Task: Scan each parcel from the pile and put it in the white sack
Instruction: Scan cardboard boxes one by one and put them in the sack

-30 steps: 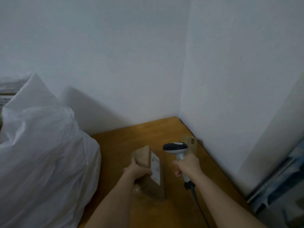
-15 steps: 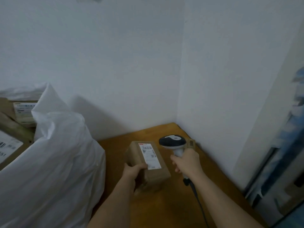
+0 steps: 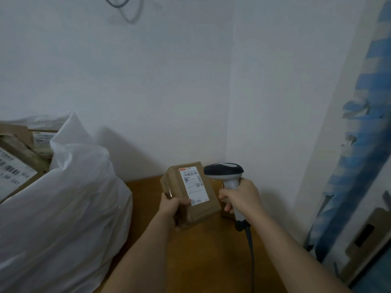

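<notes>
- The left hand [image 3: 172,205] is gripping the near left corner of a small brown cardboard parcel [image 3: 190,194], fingers curled round its edge with the thumb lying across the top face, holding it lifted above the brown wooden table [image 3: 203,254].
- The parcel is tilting so that its white printed shipping label [image 3: 193,186] is facing up toward the camera; barcodes and a red strip at the top are showing, but the text is too small to read.
- The right hand [image 3: 241,196] is wrapping round the pale handle of a grey and dark handheld barcode scanner [image 3: 225,173], whose dark head is sitting just beside the parcel's far right corner.
- A black cable [image 3: 250,250] is trailing from the base of the scanner handle toward the bottom edge of the view.
- A large white plastic sack [image 3: 63,208] is standing at the left, well apart from the held parcel, bulging and open at the top.
- Brown labelled cardboard boxes [image 3: 17,157] are showing behind the sack's rim at the far left; whether they are lying inside it cannot be told.
- Another small brown box [image 3: 227,214] is peeking out just behind the right hand, mostly hidden.
</notes>
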